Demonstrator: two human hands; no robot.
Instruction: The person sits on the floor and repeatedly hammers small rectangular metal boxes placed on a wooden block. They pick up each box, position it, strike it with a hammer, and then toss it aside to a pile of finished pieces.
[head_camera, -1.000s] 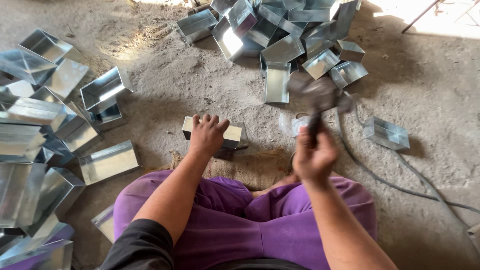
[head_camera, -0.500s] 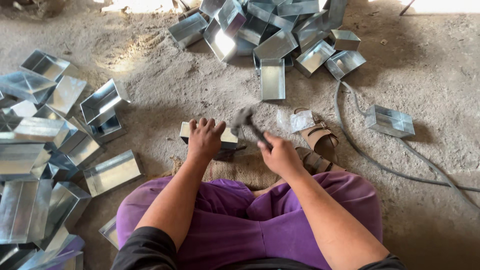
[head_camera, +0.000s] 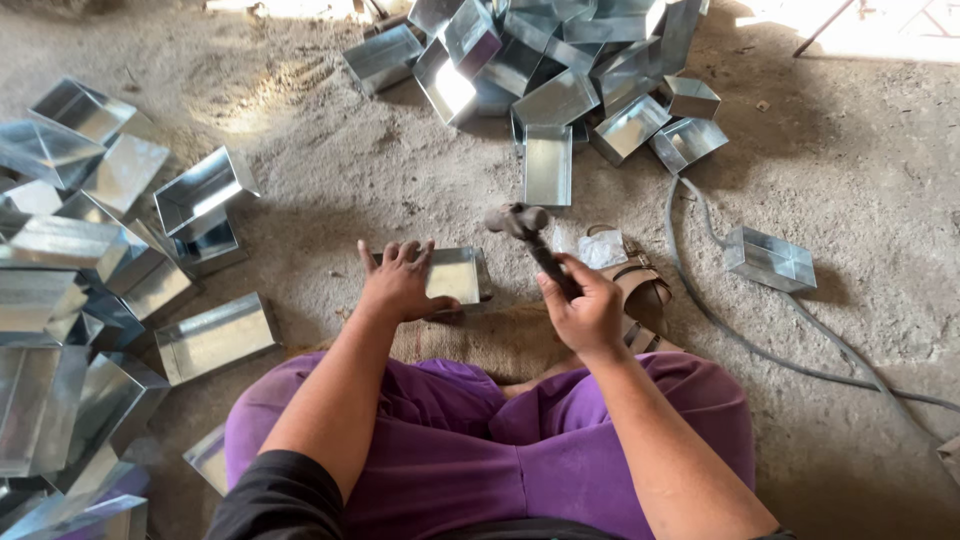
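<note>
Sitting on the dusty floor (head_camera: 860, 200) in purple trousers (head_camera: 470, 450), we've got a small shiny metal box (head_camera: 455, 275) right in front of our knees, resting at the far edge of a piece of brown sacking (head_camera: 490, 340). Our left hand (head_camera: 398, 283) is pressed flat on the box's left side, fingers (head_camera: 405, 252) spread out and lying across the metal, so it's pinning rather than gripping. Our right hand (head_camera: 585, 308) has its fingers wrapped tight around the dark handle of a hammer (head_camera: 530, 240); the head is up in the air, just beyond the box's right end and not touching it.

Just right of the hammer hand there's a brown sandal (head_camera: 640, 285) with a crumpled pale scrap (head_camera: 600, 248) lying on it. A grey hose (head_camera: 740, 335) snakes along the floor past a lone metal box (head_camera: 768, 260) further right. Straight ahead sits a big jumbled pile of the same boxes (head_camera: 560, 60), and another heap (head_camera: 80, 260) spreads down our left side, mostly open side up or tipped over.
</note>
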